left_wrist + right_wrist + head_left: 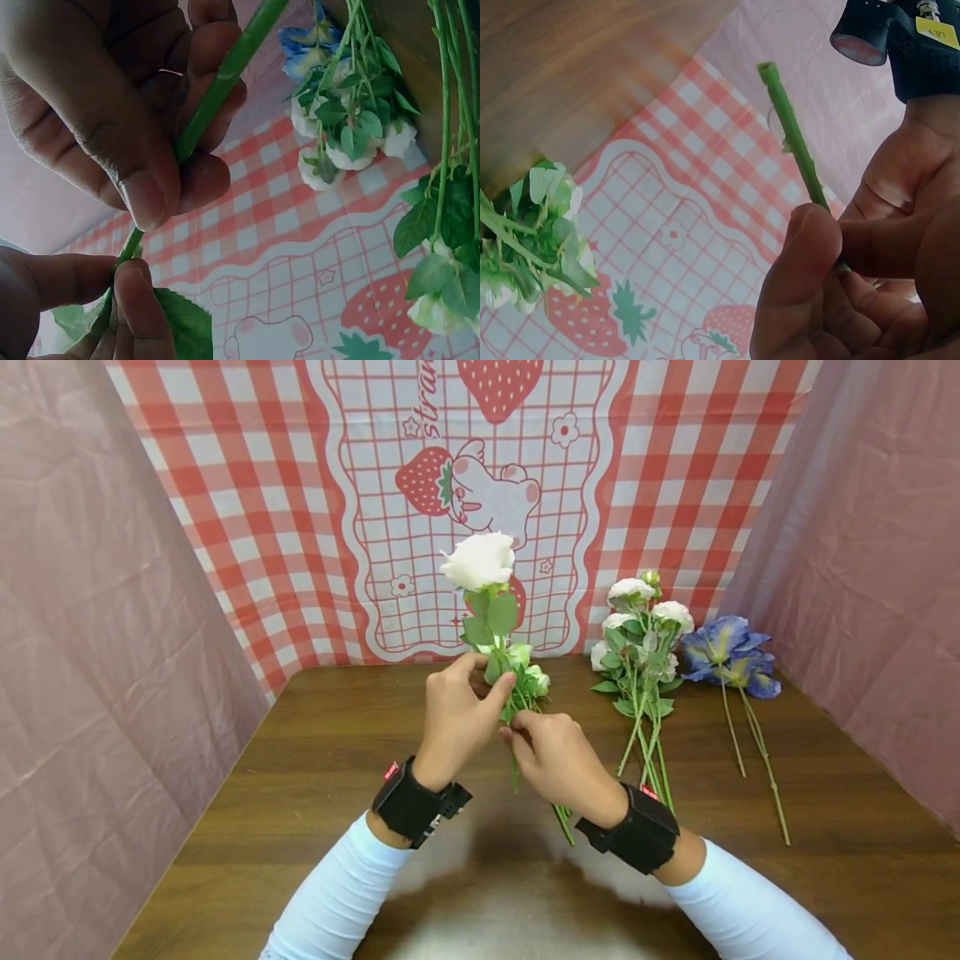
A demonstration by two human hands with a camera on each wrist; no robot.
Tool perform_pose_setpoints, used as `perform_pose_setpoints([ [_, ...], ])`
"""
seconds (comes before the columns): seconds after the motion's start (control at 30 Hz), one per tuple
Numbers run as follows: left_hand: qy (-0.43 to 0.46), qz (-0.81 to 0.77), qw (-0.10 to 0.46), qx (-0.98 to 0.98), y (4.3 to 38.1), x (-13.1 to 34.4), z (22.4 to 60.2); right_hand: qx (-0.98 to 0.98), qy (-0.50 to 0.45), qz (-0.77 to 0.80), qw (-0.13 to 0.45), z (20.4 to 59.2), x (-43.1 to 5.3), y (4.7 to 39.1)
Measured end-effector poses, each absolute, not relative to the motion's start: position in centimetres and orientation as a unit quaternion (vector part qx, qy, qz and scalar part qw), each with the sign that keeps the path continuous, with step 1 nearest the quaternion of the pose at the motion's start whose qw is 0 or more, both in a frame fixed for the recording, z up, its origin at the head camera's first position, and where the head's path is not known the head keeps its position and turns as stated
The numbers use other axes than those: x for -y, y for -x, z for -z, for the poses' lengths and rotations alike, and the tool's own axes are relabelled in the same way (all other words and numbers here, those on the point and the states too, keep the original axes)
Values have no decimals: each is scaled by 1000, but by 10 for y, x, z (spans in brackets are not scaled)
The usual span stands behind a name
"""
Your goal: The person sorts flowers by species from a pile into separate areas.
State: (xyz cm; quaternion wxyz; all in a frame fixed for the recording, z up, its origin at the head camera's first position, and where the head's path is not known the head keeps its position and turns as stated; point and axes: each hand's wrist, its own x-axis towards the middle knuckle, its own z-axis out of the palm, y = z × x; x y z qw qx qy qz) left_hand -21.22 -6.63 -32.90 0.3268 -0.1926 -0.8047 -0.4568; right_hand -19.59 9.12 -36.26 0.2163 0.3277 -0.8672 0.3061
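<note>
A single white rose point(480, 562) stands upright before the backdrop, green leaves point(501, 612) below its bloom. My left hand point(459, 714) pinches its stem close to the leaves. Lower on the same stem, my right hand point(558, 758) pinches it between thumb and finger. In the left wrist view the green stem point(225, 82) runs through both pinches, the left hand point(82, 307) at the leaf end. The cut stem end point(780, 105) sticks out past the right hand point(799, 289) in the right wrist view. Behind the hands lie greenish-white flowers point(537, 681), partly hidden.
To the right on the wooden table point(300, 810) lies a bunch of white flowers point(630, 589) with long stems. Farther right are blue-purple flowers point(720, 647). A red-checked strawberry cloth point(262, 510) hangs behind, with pink curtains point(97, 652) at both sides.
</note>
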Motion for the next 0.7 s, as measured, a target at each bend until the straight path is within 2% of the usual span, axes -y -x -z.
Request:
perform_pose_setpoints([
  [0.27, 210, 461, 298, 809, 212, 75, 323, 863, -321, -320, 222, 360, -92, 197],
  [0.33, 223, 431, 248, 838, 212, 84, 318, 863, -318, -324, 222, 358, -94, 198],
  [0.5, 260, 394, 72, 878, 220, 103, 312, 861, -313, -333, 224, 352, -98, 197],
  [0.7, 300, 497, 0, 814, 230, 100, 319, 857, -317, -348, 209, 350, -101, 196],
])
